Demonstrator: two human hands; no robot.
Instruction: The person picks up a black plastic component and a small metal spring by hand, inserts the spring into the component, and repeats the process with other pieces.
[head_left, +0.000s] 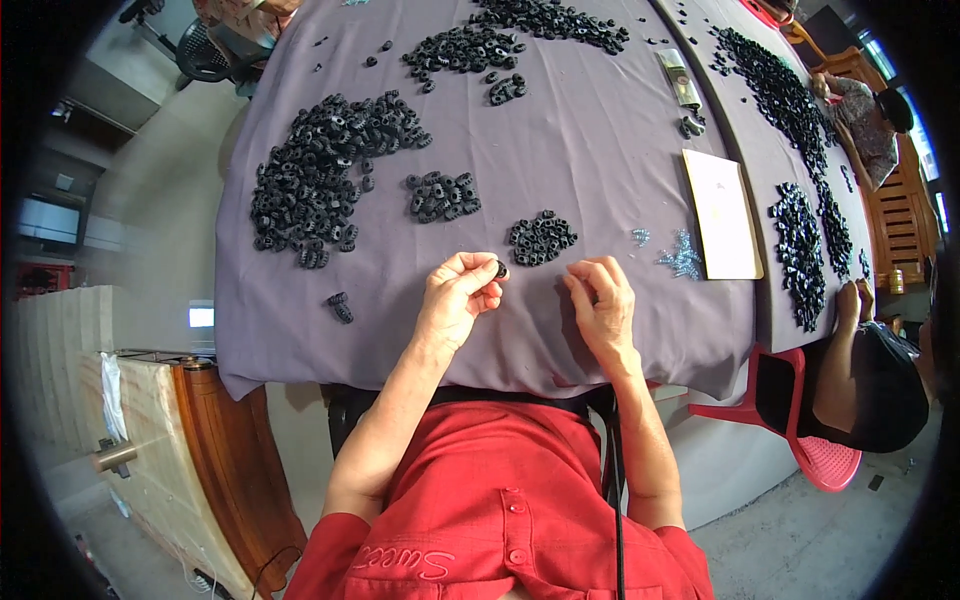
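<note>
Between the thumb and fingertips of my left hand (452,302) is a small black plastic piece (501,269), like a cord lock. My right hand (604,310) hovers to its right, fingers curled in and thumb close to them; whatever they hold, if anything, is too small to see. Just beyond both hands lies a small pile of black ring-like pieces (541,238). A cluster of black ribbed pieces (442,196) sits farther left. Small pale-blue pieces (682,257) are scattered to the right of my right hand.
A grey-purple cloth (560,130) covers the table. Large heaps of black pieces (320,165) spread over its left and far parts. A pale board (722,215) lies at right, near a small packet (680,78). Other people work along the right side, by a red chair (790,400).
</note>
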